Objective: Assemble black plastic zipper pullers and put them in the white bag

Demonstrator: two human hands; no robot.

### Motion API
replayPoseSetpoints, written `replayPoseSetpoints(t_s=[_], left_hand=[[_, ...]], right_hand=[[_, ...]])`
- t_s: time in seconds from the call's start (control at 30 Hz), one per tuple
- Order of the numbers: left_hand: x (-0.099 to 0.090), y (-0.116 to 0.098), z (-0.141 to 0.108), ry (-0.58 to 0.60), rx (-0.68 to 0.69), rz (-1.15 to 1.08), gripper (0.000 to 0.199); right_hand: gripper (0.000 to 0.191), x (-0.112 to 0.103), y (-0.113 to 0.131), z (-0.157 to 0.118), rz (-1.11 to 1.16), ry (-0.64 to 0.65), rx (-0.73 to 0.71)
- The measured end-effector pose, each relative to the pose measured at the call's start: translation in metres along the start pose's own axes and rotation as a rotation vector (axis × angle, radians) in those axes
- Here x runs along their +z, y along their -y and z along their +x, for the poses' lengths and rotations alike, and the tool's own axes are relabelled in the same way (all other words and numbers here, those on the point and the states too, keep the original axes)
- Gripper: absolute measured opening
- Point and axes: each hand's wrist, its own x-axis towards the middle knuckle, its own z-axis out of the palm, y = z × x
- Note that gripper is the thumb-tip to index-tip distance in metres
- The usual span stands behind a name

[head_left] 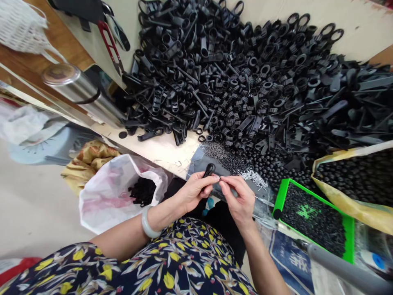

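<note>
My left hand (196, 189) is closed on a black plastic part (209, 169), whose rounded end sticks up above the fingers. Thumb and forefinger of my right hand (239, 198) are pinched together right beside the left fingertips; what they hold, if anything, is too small to name. Both hands are over the table's front edge. Just beyond them lie a heap of silver pins (254, 178) and small dark pieces (219, 153). A large pile of black plastic parts (227, 82) covers the table behind.
A green tray (349, 241) of small black pieces and a yellow bag (344, 200) of black balls are on the right. At the left stand a steel flask (82, 92) and a white bag (104, 196) holding black parts. A grey tool (337, 262) lies lower right.
</note>
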Motion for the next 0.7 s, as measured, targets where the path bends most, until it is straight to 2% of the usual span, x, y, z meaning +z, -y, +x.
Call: replayPoseSetpoints(t_s=[0.13,0.33,0.5,0.7], left_hand=[[0.002,0.003,0.0,0.021,-0.088,-0.128,0.04],[0.001,0.007,-0.003,0.012,-0.173,-0.208,0.042],[0.002,0.009,-0.004,-0.018,-0.129,-0.197,0.04],[0.006,0.011,-0.007,-0.039,-0.035,-0.127,0.035]], right_hand=[[0.025,0.004,-0.002,-0.003,-0.071,-0.03,-0.067],[0.025,0.007,-0.002,-0.003,-0.169,-0.056,-0.147],[0.025,0.008,0.0,-0.002,-0.206,-0.057,-0.185],[0.021,0.01,-0.003,-0.003,-0.193,-0.062,-0.161]])
